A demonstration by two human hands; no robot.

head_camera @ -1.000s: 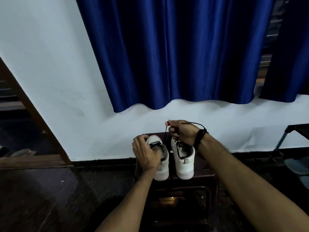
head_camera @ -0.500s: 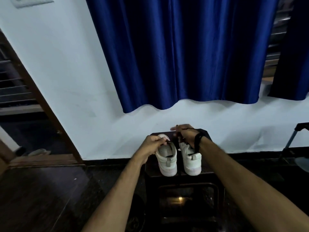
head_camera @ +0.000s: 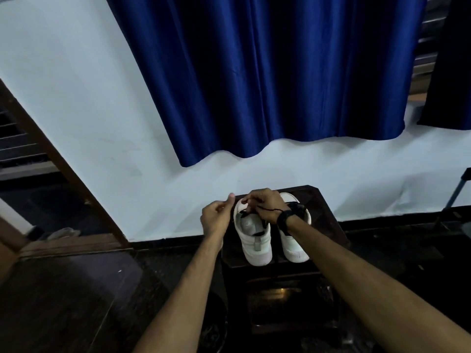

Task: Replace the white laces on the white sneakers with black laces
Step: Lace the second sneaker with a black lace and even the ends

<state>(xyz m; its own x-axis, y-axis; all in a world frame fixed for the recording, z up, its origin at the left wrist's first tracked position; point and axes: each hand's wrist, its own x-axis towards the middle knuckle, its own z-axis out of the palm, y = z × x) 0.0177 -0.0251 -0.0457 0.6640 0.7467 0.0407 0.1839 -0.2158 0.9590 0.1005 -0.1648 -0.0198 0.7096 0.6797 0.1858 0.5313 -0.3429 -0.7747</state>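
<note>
Two white sneakers stand side by side, heels towards me, on a small dark wooden stool (head_camera: 328,225). The left sneaker (head_camera: 254,240) has a black lace (head_camera: 248,212) threaded at its top. My right hand (head_camera: 265,203) reaches over the left sneaker and pinches the black lace; a strand trails across its wrist, which wears a dark band. My left hand (head_camera: 216,216) hovers just left of that sneaker with fingers curled and thumb up; whether it holds a lace end I cannot tell. The right sneaker (head_camera: 293,240) is partly hidden behind my right wrist.
A blue curtain (head_camera: 267,72) hangs on the white wall behind the stool. A wooden door frame (head_camera: 63,161) slants at the left, with a light shoe (head_camera: 61,233) on the floor beyond. A metal stand leg (head_camera: 456,192) shows at the right edge. The floor is dark.
My right hand has moved from the right sneaker across to the left sneaker's lace. My left hand has come off the left sneaker and lifted to its left side.
</note>
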